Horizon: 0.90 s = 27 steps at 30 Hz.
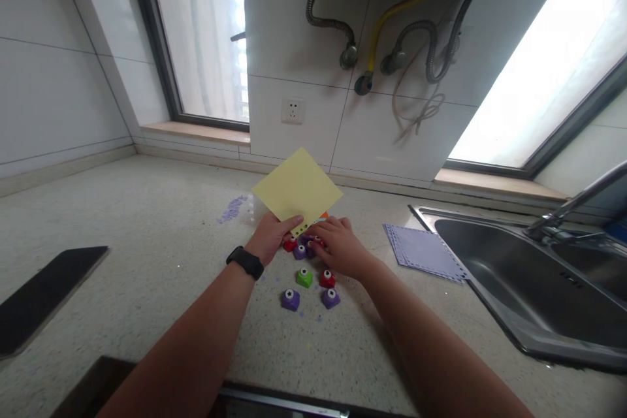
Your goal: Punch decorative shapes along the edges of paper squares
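Observation:
A square of yellow paper (298,184) is tilted up, one corner toward me. My left hand (270,235), with a black watch on its wrist, grips it by the left side near that corner, thumb on top. A short row of small punched holes runs along the paper's near right edge. Curled at this edge is my right hand (337,245), its fingers around a purple craft punch (310,248) that they partly cover. Beside it sit another purple punch (300,252) and a red punch (290,245). Closer to me stand a green punch (304,277) and a second red punch (328,279).
Two more purple punches (290,300) (330,298) stand nearest me. Purple sheets with punched edges (424,251) lie right, by the steel sink (519,287). Purple paper bits (232,209) lie left on the counter (161,235). A dark flat slab (46,294) lies far left.

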Tool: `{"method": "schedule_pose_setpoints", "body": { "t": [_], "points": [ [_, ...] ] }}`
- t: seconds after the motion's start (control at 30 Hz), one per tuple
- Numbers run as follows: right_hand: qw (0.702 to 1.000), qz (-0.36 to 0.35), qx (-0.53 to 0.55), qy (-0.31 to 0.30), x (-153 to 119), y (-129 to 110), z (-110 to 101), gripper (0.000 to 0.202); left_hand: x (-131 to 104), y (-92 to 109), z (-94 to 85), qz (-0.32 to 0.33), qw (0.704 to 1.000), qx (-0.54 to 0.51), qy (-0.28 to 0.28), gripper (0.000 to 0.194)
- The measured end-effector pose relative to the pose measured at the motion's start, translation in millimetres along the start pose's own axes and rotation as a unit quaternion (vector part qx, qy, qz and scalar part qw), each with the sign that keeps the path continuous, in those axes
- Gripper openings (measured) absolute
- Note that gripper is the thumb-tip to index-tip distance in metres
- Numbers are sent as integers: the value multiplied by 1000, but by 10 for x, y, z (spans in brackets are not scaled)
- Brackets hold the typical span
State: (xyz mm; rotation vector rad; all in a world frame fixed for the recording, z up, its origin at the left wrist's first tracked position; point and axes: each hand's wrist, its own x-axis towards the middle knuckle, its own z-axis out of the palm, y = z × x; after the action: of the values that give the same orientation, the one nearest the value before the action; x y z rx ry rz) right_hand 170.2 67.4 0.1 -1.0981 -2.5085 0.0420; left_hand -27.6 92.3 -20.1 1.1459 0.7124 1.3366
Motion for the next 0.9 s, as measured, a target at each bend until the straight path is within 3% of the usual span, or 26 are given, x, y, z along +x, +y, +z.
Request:
{"method": "schedule_pose_setpoints", "body": {
  "t": [0.3, 0.43, 0.57, 0.7, 0.8, 0.9],
  "points": [
    [1000, -15, -17, -14, -19, -48, -99, 22, 49, -10, -89, 5, 1000, 8, 18, 34],
    [997, -54, 10, -50, -46, -138, -181, 19, 41, -2, -75, 9, 1000, -11, 17, 38],
    [992, -87, -20, -91, -43, -233, -140, 32, 23, 7, -34, 4, 999, -34, 12, 44],
    [988, -101, -33, -109, -23, -258, -91, 27, 3, 20, 3, -8, 999, -45, 10, 42],
    [991, -74, 24, -105, -38, -222, -180, 16, -2, 20, 24, -12, 999, -45, 15, 40],
    [991, 16, 111, -78, -108, -109, -355, 13, 4, -4, 24, -13, 999, -39, 21, 41]
  ]
}}
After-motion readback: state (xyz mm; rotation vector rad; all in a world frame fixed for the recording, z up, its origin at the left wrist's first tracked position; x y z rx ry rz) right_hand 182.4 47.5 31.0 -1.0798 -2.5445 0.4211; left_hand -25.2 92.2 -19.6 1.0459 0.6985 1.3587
